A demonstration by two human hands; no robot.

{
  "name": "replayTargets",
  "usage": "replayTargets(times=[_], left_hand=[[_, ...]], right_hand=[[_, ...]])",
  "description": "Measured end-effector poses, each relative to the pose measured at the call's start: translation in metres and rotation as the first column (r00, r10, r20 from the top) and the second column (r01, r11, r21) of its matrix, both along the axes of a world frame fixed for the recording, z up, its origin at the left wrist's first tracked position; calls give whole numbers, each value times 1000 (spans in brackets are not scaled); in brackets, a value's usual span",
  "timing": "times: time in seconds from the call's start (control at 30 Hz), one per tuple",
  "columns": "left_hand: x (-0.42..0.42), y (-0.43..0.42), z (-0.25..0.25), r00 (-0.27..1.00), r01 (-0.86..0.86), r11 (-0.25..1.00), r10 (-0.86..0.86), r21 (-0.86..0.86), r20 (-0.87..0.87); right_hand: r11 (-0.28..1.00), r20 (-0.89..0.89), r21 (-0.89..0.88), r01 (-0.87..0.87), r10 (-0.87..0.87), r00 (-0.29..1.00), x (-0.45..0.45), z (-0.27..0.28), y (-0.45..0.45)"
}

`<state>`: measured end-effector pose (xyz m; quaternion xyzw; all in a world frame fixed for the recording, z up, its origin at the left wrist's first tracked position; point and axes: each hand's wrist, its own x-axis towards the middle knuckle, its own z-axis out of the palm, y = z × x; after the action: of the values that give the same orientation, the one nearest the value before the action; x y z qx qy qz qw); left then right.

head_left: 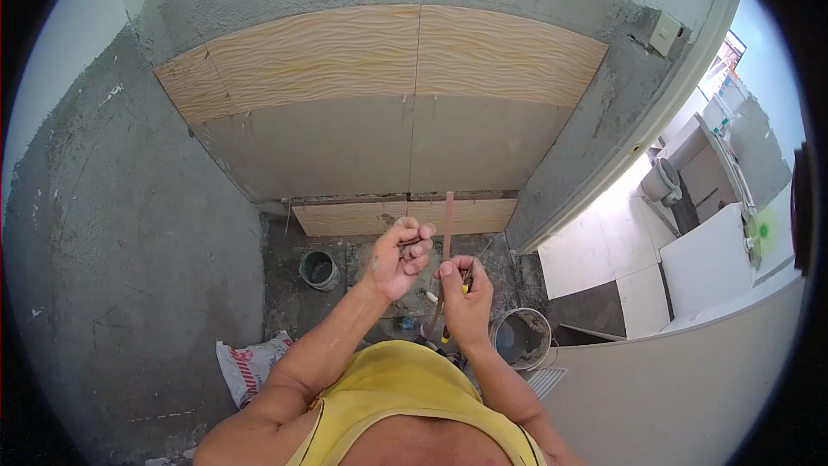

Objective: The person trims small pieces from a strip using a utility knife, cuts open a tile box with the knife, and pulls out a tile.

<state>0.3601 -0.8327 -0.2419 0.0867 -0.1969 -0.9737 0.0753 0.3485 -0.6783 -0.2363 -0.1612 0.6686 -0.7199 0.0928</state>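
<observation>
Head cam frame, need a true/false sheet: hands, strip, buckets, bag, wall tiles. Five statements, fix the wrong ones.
1. The person's right hand holds a long, thin reddish-brown strip. True.
2. The person's left hand grips that strip as well. False: the left hand is apart from it, fingers curled.
3. A small, round dark-grey bucket stands to the left of a larger, round whitish bucket. True.
4. A white bag with red print lies on the person's right. False: the bag is on the left.
5. Beige wavy-textured wall tiles show both above and below a plain grey band. True.
</observation>
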Motion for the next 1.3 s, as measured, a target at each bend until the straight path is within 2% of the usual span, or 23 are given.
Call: replayTargets(times=[0.07,0.13,0.2,0.27,0.3,0.33,0.37,0.4,0.43,0.47,0.5,0.53,0.57,0.6,0.67,0.7,0.77,0.87,1.13,1.3], left_hand=[[-1,2,4,994,48,991,-35,-127,103],[0,3,5,996,64,983,-51,-174,76],[1,7,11,996,83,971,-74,-224,48],[4,16,20,995,65,881,-21,-469,98],[4,19,18,995,71,879,-29,-471,96],[3,22,14,999,-11,730,41,-684,27],[1,24,12,994,-99,528,91,-844,-60],[-1,25,12,995,-95,528,79,-844,-62],[-3,23,11,987,-158,462,108,-873,-122],[-3,20,11,975,-219,393,131,-893,-181],[-2,16,12,977,-210,394,118,-895,-177],[0,10,14,987,-161,318,60,-934,-150],[2,6,17,993,-114,239,3,-964,-116],[4,2,24,994,-99,243,-10,-965,-105],[5,-3,41,983,10,103,-186,-995,-9],[3,-3,43,981,18,106,-193,-994,-2],[-1,-4,47,936,-94,24,-338,-995,-96],[-4,-4,56,917,-49,-34,-397,-998,-32],[-16,-7,62,871,-86,-97,-491,-991,-27],[-21,-4,72,839,-73,-138,-544,-988,14]], right_hand=[[1000,-34,9,16,-16,999,-1,-4,-3],[999,-69,17,37,-36,997,-2,-8,-5],[1000,-13,8,20,-20,1000,-2,-10,-5],[1000,-14,14,17,-17,1000,-1,-7,-5],[1000,-17,22,9,-8,1000,-2,-5,-5],[1000,-21,20,20,-19,1000,-3,-7,-5],[999,-61,40,26,-24,998,-4,-12,-5],[998,-98,61,34,-28,995,-5,-12,-5],[997,-101,58,46,-40,994,-6,-9,-3],[991,-143,135,17,2,990,-7,-3,2],[977,-177,214,-8,47,983,-8,2,6],[977,-170,214,4,33,985,-11,5,12],[972,-83,230,-44,64,994,-17,7,19],[966,8,242,-93,94,996,-21,8,24],[958,21,270,-96,93,995,-28,10,31],[960,28,256,-116,113,993,-30,14,35],[961,48,239,-139,131,990,-30,23,38],[958,34,250,-139,135,990,-29,23,41],[945,32,285,-159,157,987,-28,30,44],[937,-94,329,-121,160,983,-29,34,49]])
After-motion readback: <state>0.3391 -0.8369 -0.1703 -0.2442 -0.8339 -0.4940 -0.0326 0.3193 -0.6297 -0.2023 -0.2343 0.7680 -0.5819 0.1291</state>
